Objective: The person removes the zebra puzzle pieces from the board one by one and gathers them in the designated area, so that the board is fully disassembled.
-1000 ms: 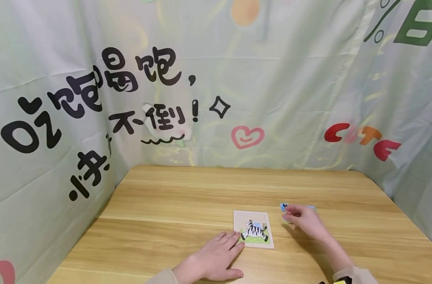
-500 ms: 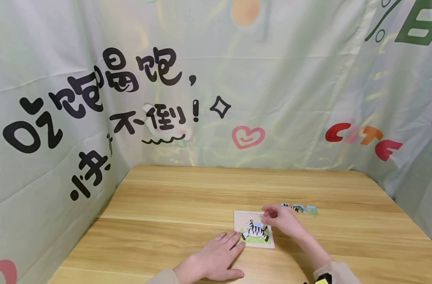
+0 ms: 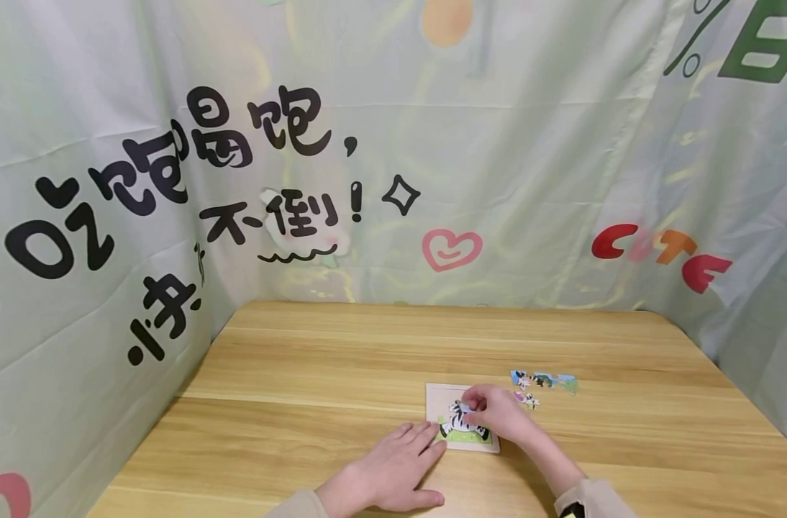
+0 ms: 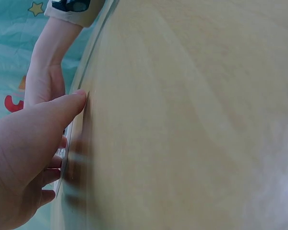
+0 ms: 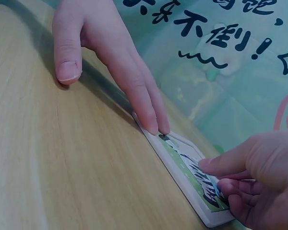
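A puzzle board (image 3: 437,398) with a pale rim lies on the table, showing a partly assembled zebra picture (image 3: 460,426) over green grass. My left hand (image 3: 398,464) rests flat with spread fingers; its fingertips touch the board's left edge, as the right wrist view also shows. Over the upper middle of the board my right hand (image 3: 502,414) pinches a small bluish puzzle piece, mostly hidden by the thumb and fingers. In the right wrist view, the right thumb (image 5: 216,164) and fingertips are down at the zebra picture.
Several loose puzzle pieces (image 3: 544,380) lie in a row just beyond the board's right side, with another piece (image 3: 527,400) nearer. The wooden table (image 3: 303,360) is bordered by a printed curtain (image 3: 529,180) at the back and sides.
My right hand has moved left from the loose pieces to above the zebra picture, uncovering those pieces. The left hand has stayed at the board's edge.
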The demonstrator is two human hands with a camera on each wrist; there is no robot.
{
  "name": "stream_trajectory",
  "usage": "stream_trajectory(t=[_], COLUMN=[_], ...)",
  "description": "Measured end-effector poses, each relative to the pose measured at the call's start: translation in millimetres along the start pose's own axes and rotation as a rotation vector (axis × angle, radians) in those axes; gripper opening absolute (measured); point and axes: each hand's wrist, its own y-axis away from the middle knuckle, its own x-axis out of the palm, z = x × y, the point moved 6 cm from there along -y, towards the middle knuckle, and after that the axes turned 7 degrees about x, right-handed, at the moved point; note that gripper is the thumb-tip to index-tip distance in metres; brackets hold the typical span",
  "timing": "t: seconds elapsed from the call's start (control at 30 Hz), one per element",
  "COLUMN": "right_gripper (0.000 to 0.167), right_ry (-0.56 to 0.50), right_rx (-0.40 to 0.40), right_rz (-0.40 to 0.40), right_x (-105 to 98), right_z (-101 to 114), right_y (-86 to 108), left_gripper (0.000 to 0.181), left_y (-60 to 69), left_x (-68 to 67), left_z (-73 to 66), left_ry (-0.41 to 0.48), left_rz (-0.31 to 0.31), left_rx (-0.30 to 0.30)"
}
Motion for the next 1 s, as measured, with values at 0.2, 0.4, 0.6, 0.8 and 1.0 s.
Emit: stream_trajectory(t=[0.2, 0.4, 0.6, 0.8, 1.0], right_gripper=[0.027, 0.022, 0.023, 0.025, 0.026], right_ry=[0.058, 0.097, 0.121, 0.117, 0.113], right_rx=[-0.027, -0.002, 0.036, 0.032, 0.038], right_rz=[0.003, 0.011, 0.024, 0.036, 0.051], right_x=[2, 3, 5, 5, 5], right_z=[4, 9, 11, 10, 11], right_y=[0.4, 0.1, -2.3, -2.9, -4.3], left_gripper=[0.075, 0.075, 0.074, 0.075, 0.074], left_y=[0.2, -0.2, 0.1, 0.3, 0.0], left_x=[-0.4, -0.5, 0.2, 1.0, 1.4], left_z=[-0.3, 0.4, 1.1, 0.8, 1.0], left_ry=[-0.001, -0.005, 0.004, 0.006, 0.008], left_rz=[0.005, -0.003, -0.001, -0.005, -0.005], left_rx=[0.001, 0.004, 0.006, 0.009, 0.008])
